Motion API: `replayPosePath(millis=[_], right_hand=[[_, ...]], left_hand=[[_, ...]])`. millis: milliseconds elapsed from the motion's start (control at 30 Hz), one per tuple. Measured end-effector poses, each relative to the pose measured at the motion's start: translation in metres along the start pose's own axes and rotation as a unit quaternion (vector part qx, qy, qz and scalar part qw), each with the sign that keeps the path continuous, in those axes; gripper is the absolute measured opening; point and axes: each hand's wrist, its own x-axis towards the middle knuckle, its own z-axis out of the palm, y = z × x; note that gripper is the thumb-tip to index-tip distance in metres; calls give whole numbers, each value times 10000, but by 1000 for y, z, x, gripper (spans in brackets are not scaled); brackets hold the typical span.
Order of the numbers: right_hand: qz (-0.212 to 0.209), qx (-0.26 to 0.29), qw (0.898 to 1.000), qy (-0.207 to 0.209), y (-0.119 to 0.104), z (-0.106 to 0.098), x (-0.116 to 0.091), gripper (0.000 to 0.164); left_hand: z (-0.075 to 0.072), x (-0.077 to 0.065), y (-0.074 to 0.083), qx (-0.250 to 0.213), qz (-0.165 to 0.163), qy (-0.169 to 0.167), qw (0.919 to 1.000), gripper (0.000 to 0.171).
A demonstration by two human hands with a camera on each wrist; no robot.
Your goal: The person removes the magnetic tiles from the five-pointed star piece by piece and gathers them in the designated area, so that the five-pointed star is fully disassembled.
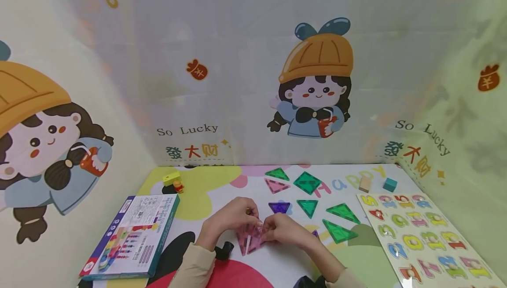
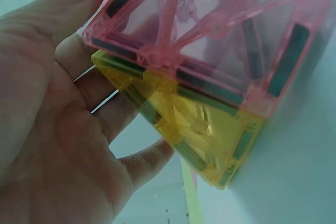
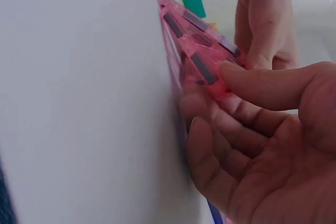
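Pink translucent triangular magnetic tiles [image 1: 254, 245] stand tilted together on the white table between my two hands. My left hand [image 1: 234, 216] holds the far-left side of them, its thumb at a pink tile [image 2: 210, 30] and its fingers behind. A yellow triangular magnetic tile [image 2: 205, 124] adjoins the pink one's edge, near those fingers. My right hand [image 1: 286, 231] pinches a pink tile [image 3: 202, 45] between thumb and fingers from the right. Just beyond the hands lies a purple triangle tile [image 1: 279, 207]; the left fingertips are partly hidden by the tiles.
Green tiles [image 1: 307, 183] and another pink triangle [image 1: 276, 186] lie farther back and right. A boxed set [image 1: 130, 235] is at left, a letter-and-number board [image 1: 413, 242] at right. Small blocks, one wooden [image 1: 365, 184] and one blue [image 1: 390, 185], stand at the back right.
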Motion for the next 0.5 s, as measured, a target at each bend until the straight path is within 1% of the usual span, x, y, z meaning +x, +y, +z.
replayPosePath(millis=[133,300,400,500], right_hand=[[112,489,9987,48,3,-6,-1,8],[140,552,9982,211,3,-13,-1,9],[138,568,9976,367,1,-18,-1,13],[103,655,9958,625,-1,-23,-2,18]], left_hand=[[-2,0,-2,8,-8,-14,10000,20],[-4,-1,-3,-157,-20,-38,9999,16],[-4,-1,-3,-306,2,120,9995,12],[-5,0,-1,-444,16,465,9979,10]])
